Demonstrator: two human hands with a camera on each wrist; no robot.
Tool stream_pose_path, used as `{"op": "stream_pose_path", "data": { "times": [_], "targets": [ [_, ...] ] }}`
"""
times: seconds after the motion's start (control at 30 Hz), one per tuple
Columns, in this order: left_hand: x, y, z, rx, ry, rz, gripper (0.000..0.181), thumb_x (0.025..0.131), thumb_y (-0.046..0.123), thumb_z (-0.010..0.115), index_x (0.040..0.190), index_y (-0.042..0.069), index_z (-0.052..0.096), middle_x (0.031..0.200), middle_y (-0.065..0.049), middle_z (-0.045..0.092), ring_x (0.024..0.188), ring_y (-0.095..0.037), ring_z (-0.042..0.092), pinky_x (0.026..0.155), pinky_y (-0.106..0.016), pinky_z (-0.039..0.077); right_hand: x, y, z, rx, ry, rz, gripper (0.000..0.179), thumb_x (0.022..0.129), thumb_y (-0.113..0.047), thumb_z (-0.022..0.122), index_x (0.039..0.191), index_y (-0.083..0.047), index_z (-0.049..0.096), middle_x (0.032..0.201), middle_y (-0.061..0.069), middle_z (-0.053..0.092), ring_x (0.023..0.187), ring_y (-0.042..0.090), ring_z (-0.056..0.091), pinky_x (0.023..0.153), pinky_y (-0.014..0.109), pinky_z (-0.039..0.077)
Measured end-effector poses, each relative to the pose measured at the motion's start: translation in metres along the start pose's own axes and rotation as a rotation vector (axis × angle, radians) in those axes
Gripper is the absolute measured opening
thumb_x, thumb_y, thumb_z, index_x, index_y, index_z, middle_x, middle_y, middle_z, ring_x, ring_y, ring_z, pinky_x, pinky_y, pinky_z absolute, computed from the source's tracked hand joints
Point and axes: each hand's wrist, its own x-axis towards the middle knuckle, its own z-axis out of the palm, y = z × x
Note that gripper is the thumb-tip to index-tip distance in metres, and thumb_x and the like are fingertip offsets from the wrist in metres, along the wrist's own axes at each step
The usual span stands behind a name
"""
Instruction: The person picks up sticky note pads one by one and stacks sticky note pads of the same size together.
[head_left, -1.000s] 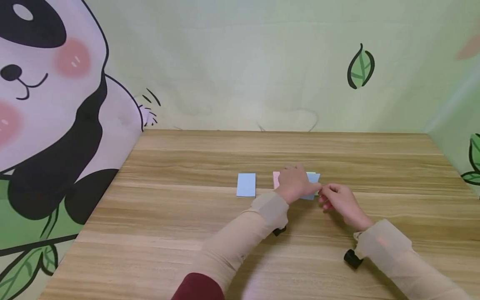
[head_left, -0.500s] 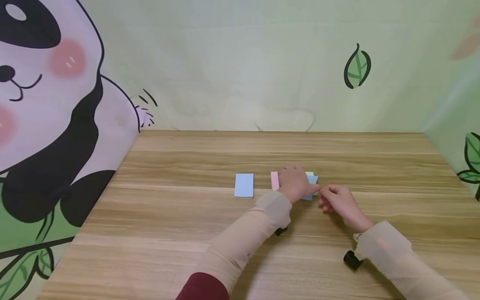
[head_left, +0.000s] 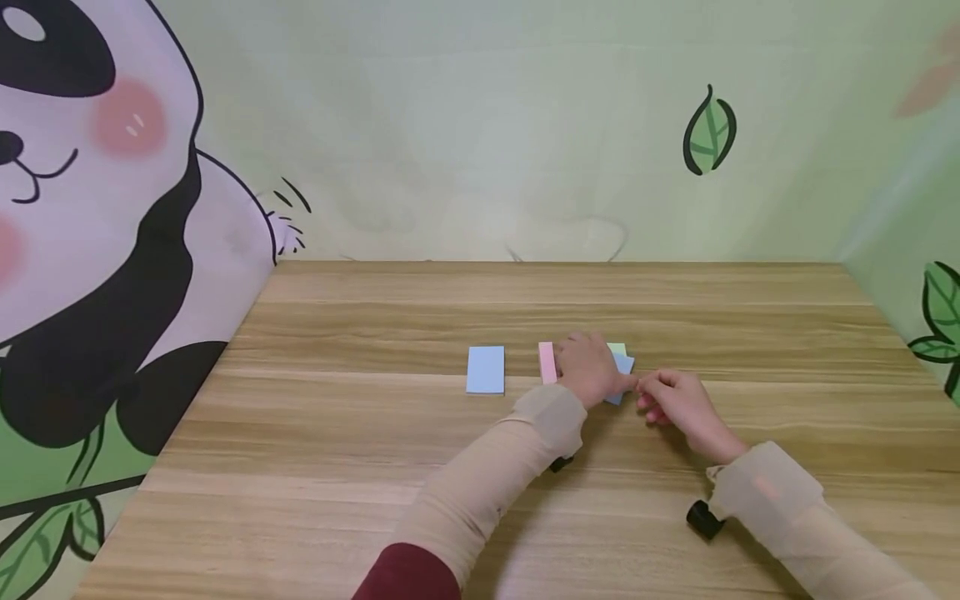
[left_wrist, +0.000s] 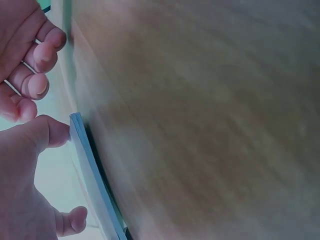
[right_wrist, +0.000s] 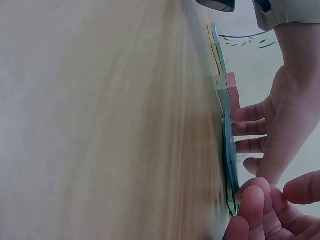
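Note:
My left hand [head_left: 588, 369] lies over a cluster of small paper pads. A pink pad [head_left: 547, 363] shows at its left, and a blue pad [head_left: 624, 364] sits askew over a green pad [head_left: 617, 348] at its right. In the left wrist view my left thumb touches the end of a blue-edged pad [left_wrist: 97, 175]. My right hand [head_left: 678, 404] hangs just right of the blue pad, near the left thumb, fingers loosely curled. Nothing shows between its fingers in the right wrist view. The left hand's palm hides the middle of the cluster.
Another blue pad [head_left: 485, 370] lies apart to the left, atop a yellowish layer [right_wrist: 218, 57] in the right wrist view. The wooden table [head_left: 337, 458] meets a wall covering with a printed panda [head_left: 60, 233] and leaves. A black wrist camera [head_left: 705, 520] is strapped to the right wrist.
The blue pad under my left hand has turned slightly clockwise, uncovering more green at its top. Slightly more of the pink pad shows. My right hand has barely moved; the head view has shifted a little.

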Motion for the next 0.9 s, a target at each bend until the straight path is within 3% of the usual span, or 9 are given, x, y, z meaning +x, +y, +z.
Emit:
{"op": "stream_pose_path", "data": {
  "times": [0.17, 0.33, 0.43, 0.53, 0.67, 0.73, 0.9],
  "targets": [
    [-0.001, -0.001, 0.002, -0.006, 0.041, 0.006, 0.085, 0.06, 0.082, 0.041, 0.112, 0.015, 0.048, 0.1, -0.005, 0.052, 0.083, -0.016, 0.052, 0.063, -0.027, 0.045, 0.0, -0.001, 0.001, -0.001, -0.007, -0.001, 0.031, 0.088, -0.014, 0.041, 0.103, 0.011, 0.054, 0.063, -0.008, 0.057, 0.051, 0.005, 0.053, 0.052, 0.024, 0.046],
    [-0.004, -0.003, 0.002, 0.002, 0.033, 0.03, 0.083, 0.063, 0.08, 0.042, 0.114, 0.015, 0.048, 0.105, -0.005, 0.053, 0.09, -0.016, 0.054, 0.078, -0.03, 0.045, 0.0, 0.0, 0.001, -0.008, -0.012, -0.006, 0.032, 0.088, -0.016, 0.043, 0.102, 0.01, 0.054, 0.063, -0.007, 0.057, 0.051, 0.005, 0.052, 0.052, 0.024, 0.046],
    [-0.005, -0.006, 0.0, -0.008, 0.017, 0.062, 0.074, 0.071, 0.073, 0.042, 0.116, 0.015, 0.047, 0.105, -0.005, 0.053, 0.092, -0.016, 0.054, 0.083, -0.032, 0.042, 0.001, 0.0, -0.001, -0.012, -0.013, -0.005, 0.031, 0.088, -0.017, 0.044, 0.1, 0.01, 0.054, 0.063, -0.007, 0.057, 0.05, 0.005, 0.052, 0.051, 0.024, 0.046],
    [-0.006, -0.011, -0.004, -0.071, -0.014, 0.078, 0.051, 0.081, 0.053, 0.047, 0.113, 0.013, 0.047, 0.098, -0.004, 0.054, 0.086, -0.014, 0.053, 0.072, -0.029, 0.044, 0.003, 0.0, -0.002, -0.024, -0.016, -0.001, 0.03, 0.088, -0.017, 0.046, 0.1, 0.01, 0.054, 0.064, -0.006, 0.056, 0.051, 0.005, 0.052, 0.051, 0.023, 0.047],
    [-0.006, -0.02, -0.011, -0.163, -0.057, 0.09, 0.029, 0.082, 0.03, 0.052, 0.106, 0.013, 0.05, 0.084, -0.001, 0.054, 0.07, -0.011, 0.05, 0.051, -0.024, 0.042, 0.007, -0.001, -0.005, -0.105, -0.034, -0.008, 0.029, 0.087, -0.015, 0.047, 0.1, 0.01, 0.055, 0.067, -0.002, 0.057, 0.056, 0.007, 0.052, 0.053, 0.023, 0.047],
    [-0.006, -0.024, -0.012, -0.199, -0.061, 0.108, 0.024, 0.082, 0.026, 0.054, 0.101, 0.012, 0.052, 0.078, 0.001, 0.054, 0.064, -0.01, 0.049, 0.044, -0.023, 0.041, 0.01, -0.002, -0.005, -0.17, -0.046, -0.021, 0.028, 0.086, -0.014, 0.047, 0.098, 0.009, 0.056, 0.066, 0.0, 0.056, 0.057, 0.008, 0.051, 0.053, 0.024, 0.047],
    [-0.005, -0.034, -0.01, -0.3, -0.055, 0.138, 0.011, 0.081, 0.02, 0.055, 0.087, 0.011, 0.056, 0.075, 0.0, 0.054, 0.06, -0.011, 0.049, 0.042, -0.022, 0.039, 0.017, -0.005, -0.005, -0.316, -0.07, -0.057, 0.024, 0.08, -0.01, 0.045, 0.087, 0.007, 0.06, 0.056, 0.0, 0.052, 0.051, 0.01, 0.049, 0.048, 0.025, 0.045]
  ]
}}
